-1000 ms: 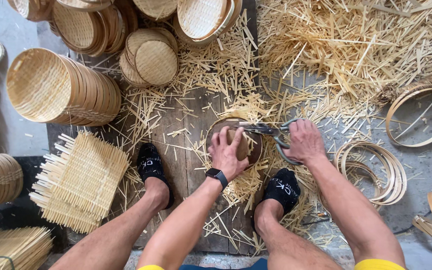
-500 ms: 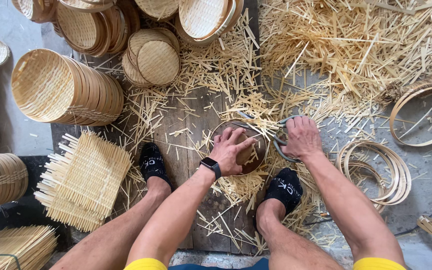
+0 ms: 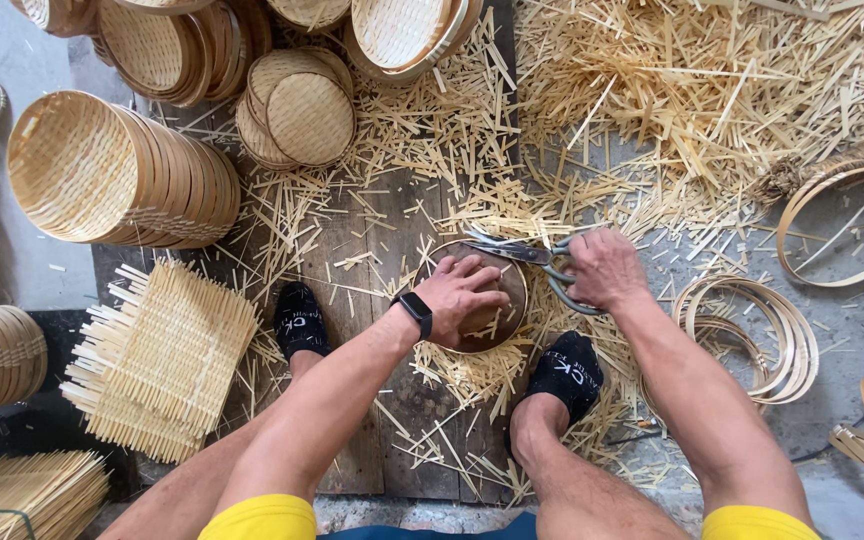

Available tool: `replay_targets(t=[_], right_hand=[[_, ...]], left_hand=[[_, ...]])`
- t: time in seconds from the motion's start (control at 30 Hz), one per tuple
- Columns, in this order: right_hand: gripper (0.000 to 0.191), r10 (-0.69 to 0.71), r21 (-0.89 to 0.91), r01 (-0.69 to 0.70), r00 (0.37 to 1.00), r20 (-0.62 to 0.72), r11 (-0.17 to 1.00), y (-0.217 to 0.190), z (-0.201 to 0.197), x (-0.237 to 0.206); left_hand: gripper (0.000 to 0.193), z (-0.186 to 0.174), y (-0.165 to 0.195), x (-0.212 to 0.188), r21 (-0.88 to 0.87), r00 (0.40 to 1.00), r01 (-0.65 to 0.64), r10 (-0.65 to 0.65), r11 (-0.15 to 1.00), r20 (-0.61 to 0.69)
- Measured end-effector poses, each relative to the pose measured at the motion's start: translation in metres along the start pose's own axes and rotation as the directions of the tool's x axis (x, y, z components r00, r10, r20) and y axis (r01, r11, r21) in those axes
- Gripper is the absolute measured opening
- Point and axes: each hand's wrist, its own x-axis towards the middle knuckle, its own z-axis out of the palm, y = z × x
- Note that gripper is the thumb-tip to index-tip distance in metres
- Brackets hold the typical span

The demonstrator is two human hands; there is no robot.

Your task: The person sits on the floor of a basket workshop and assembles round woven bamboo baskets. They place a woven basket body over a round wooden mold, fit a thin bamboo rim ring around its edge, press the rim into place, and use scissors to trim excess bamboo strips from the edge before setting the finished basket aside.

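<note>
Scene: a seated person is trimming a round woven bamboo disc (image 3: pixel 497 310) on a dark wooden board (image 3: pixel 372 260) on the floor, feet in black socks either side.

Change: vs. a sec ago, left hand (image 3: pixel 464 297) is sitting a bit further onto the disc, fingers spread toward the far rim; right hand (image 3: pixel 602 268) is keeping its spot at the disc's right edge w/ the scissors (image 3: pixel 522 255). Disc appears to be in much the same place btw the feet.

Meaning: judging by that, the disc is being turned under the palm while the blades are working round the rim; cutting seems mid-way, loose strips are lying all round.

Left grip: flat and open, pressing down on the disc, not closing round anything.

Right grip: closing round the scissor handles.

Scissors axis: lying roughly left-right across the far rim, tips pointing to the person's left, handles at right; blades look near-closed, hard to tell exactly.

Disc: lying flat, round, so no real long axis; mostly hidden under the left hand.

Around: stack of woven trays (image 3: pixel 102 170) on its side at left, square woven mat (image 3: pixel 167 355) by the left foot, bamboo hoops (image 3: pixel 752 330) at right, heap of offcuts (image 3: pixel 712 90) beyond.
</note>
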Motion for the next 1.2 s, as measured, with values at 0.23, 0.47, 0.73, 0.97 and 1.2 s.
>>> replay_targets(t=[0.23,0.47,0.73,0.97,1.2], right_hand=[[0.017,0.118,0.134,-0.139,0.981,0.151,0.981,0.028,0.021,-0.016],[0.064,0.632,0.175,-0.647,0.762,0.141,0.742,0.049,0.031,-0.031],[0.045,0.307,0.813,-0.542,0.827,0.471,0.212,-0.031,0.023,-0.015],[0.022,0.264,0.840,-0.540,0.805,0.531,-0.041,-0.043,0.015,0.003],[0.026,0.438,0.794,-0.591,0.758,0.484,0.146,-0.050,0.015,0.003]], left_hand=[[0.105,0.000,-0.008,0.000,0.029,0.997,-0.076,0.077,0.997,-0.023],[0.108,0.023,0.016,0.004,-0.507,0.870,0.236,-0.413,0.829,-0.270],[0.051,0.045,-0.031,0.045,-0.848,0.411,0.433,-0.904,0.305,-0.115],[0.031,0.041,-0.026,0.061,-0.963,0.324,0.245,-0.946,0.108,-0.024],[0.031,0.040,-0.018,0.063,-0.925,0.204,0.328,-0.970,0.194,-0.132]])
